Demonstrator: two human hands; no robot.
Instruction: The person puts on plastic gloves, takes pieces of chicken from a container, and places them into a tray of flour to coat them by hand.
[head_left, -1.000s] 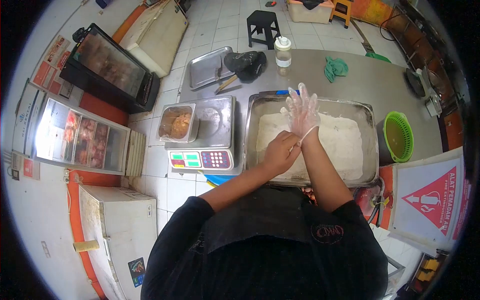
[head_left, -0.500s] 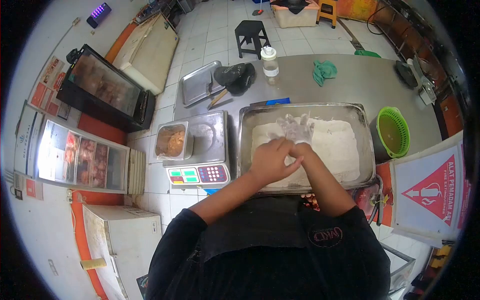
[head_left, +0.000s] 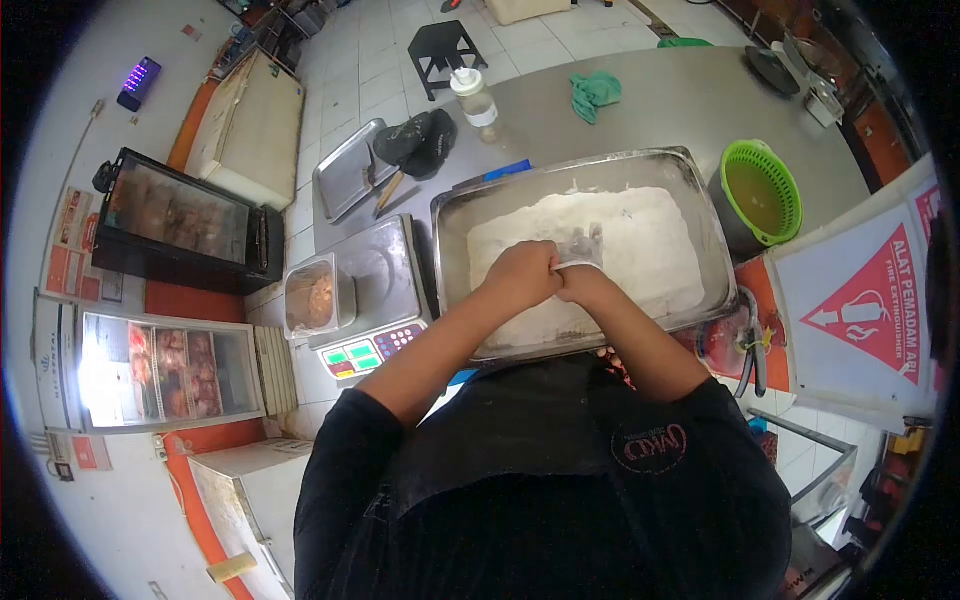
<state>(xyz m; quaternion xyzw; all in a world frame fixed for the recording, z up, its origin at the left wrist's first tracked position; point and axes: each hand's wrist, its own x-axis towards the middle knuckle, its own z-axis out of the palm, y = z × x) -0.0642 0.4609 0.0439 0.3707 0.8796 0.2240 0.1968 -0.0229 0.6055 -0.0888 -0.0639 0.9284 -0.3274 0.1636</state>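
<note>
My left hand (head_left: 526, 272) is closed at my right wrist, its fingers pinching the cuff of a clear plastic glove (head_left: 580, 262). My right hand (head_left: 582, 248) is inside that glove, fingers pointing away from me and apart; some detail is blurred. Both hands are above a large metal tray (head_left: 452, 235) that holds a layer of white powder (head_left: 640, 225) resembling flour. Nothing shows in the grasp of the gloved hand.
Left of the tray, a digital scale (head_left: 385, 265) bears a metal container (head_left: 340, 290) of orange-brown food. A green basket (head_left: 733, 190) sits in a pot at right. Behind are a lidded bottle (head_left: 475, 100), a green cloth (head_left: 596, 92), a small tray (head_left: 338, 185) and a black bag (head_left: 425, 142).
The view has turned and shifted, so the table items sit higher and further left. My left hand has stayed by the right wrist, now gripping the glove's cuff.
</note>
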